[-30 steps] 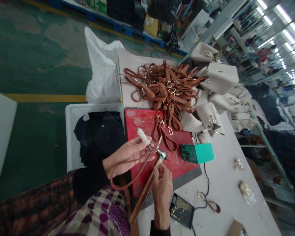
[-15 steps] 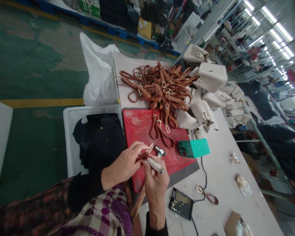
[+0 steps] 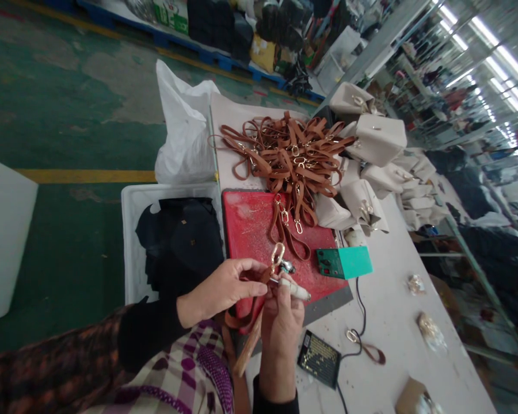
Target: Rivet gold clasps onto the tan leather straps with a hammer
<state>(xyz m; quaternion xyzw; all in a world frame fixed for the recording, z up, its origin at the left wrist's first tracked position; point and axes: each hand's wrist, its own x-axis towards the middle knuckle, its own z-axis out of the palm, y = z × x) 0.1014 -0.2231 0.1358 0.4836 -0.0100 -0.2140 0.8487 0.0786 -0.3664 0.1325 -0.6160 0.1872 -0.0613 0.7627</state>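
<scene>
My left hand (image 3: pixel 231 286) pinches a brown leather strap (image 3: pixel 247 316) near its gold clasp (image 3: pixel 277 255). In my right hand (image 3: pixel 282 322) is a screwdriver-like tool with a white wrapped handle (image 3: pixel 295 289), its thin metal shaft pointing left at the strap. Below the hands a hammer lies on the red board (image 3: pixel 246 221); its wooden handle (image 3: pixel 250 345) sticks out toward me, and its metal head (image 3: pixel 287 266) is partly hidden behind the clasp. Two finished-looking strap loops (image 3: pixel 296 244) rest on the board beyond.
Brown straps (image 3: pixel 285 152) are heaped behind the board, beside cream bags (image 3: pixel 377 138). A green box (image 3: pixel 356 262) with a cable and a black tray of small gold pieces (image 3: pixel 319 359) lie right. Left stands a white bin (image 3: pixel 130 247) holding dark pieces.
The clasp has come upright and the strap's loop now hangs below my left hand. The tool's handle has swung to point more to the right. The whole view has shifted slightly.
</scene>
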